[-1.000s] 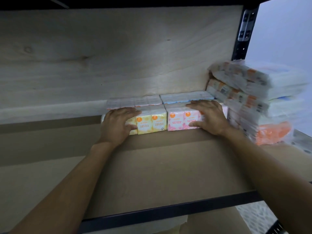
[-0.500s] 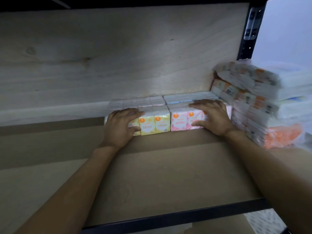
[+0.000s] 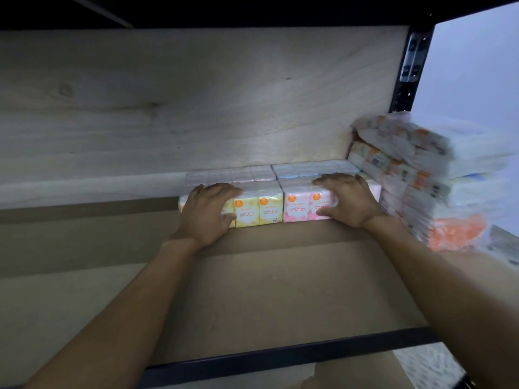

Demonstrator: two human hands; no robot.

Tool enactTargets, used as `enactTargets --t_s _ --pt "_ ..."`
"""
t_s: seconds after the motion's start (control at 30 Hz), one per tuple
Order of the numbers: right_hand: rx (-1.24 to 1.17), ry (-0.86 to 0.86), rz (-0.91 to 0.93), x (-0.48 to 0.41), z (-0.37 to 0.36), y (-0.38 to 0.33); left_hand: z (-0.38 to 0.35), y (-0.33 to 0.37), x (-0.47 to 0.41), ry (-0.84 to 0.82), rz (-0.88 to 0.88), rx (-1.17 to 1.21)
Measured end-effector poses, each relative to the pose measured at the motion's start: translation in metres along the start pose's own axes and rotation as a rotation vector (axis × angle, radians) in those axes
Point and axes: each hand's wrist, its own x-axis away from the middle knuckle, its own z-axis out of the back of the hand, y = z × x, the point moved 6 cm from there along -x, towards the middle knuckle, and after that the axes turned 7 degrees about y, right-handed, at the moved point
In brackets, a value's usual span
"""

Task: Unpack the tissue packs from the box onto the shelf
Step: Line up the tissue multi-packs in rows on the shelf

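Shelf (image 3: pixel 252 290): a brown board under both forearms, with bare space on the near side of the two grips and a pale wood back panel (image 3: pixel 196 108) beyond them.
Wrapped stack (image 3: pixel 438 186): a tall, loosely piled tower of tissue packs just outboard of the right grip, its upper layers jutting toward the person.
Rear row (image 3: pixel 230 174): a line of packs behind the fingertips of both grips, up against the back panel.
Yellow pack (image 3: pixel 258 209): front row, its left part under the left grip, touching the pink pack.
Pink pack (image 3: pixel 297 209): front row, its right part under the right grip.
Left grip (image 3: pixel 207 211): unclenched, palm on the yellow pack's front, fingers laid over its top edge, pressing rather than clasping.
Right grip (image 3: pixel 348 202): unclenched, fingers spread over the pink pack's top, thumb along its front face.
Box: out of sight.
Step, as judged: seating the front row against the rear one.
Risk: the right wrist sits close beside the leaning stack, so a careless pull-back could brush it and tip the top layers off. Uneven pressure from the two grips could also skew the row or open a gap between the yellow and pink packs.
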Motion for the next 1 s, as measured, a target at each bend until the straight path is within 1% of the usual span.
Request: enactTargets --t_s 0.17,0.23,0.37,0.47,0.67,0.83,1.0 --pt "0.011 -0.049 -0.056 0.008 0.000 -0.007 0.000 0.014 0.003 -0.056 0.108 -0.086" --pt "-0.006 -0.049 -0.062 0.012 0.005 -0.009 0.003 0.022 0.006 -0.058 0.150 -0.085" --pt "-0.068 -0.069 -0.098 0.028 0.016 -0.014 0.008 0.038 0.015 -0.099 0.178 -0.074" --pt "-0.163 -0.018 -0.111 0.047 0.032 -0.023 0.016 0.054 0.027 -0.121 0.218 -0.001" --pt "-0.215 -0.005 -0.140 0.091 0.064 -0.052 0.042 0.090 0.058 -0.136 0.230 0.075" --pt "-0.262 0.003 -0.189 0.140 0.089 -0.083 0.066 0.125 0.097 -0.177 0.266 0.208" --pt "-0.349 0.019 -0.260 0.191 0.103 -0.103 0.081 0.164 0.134 -0.125 0.305 0.383"
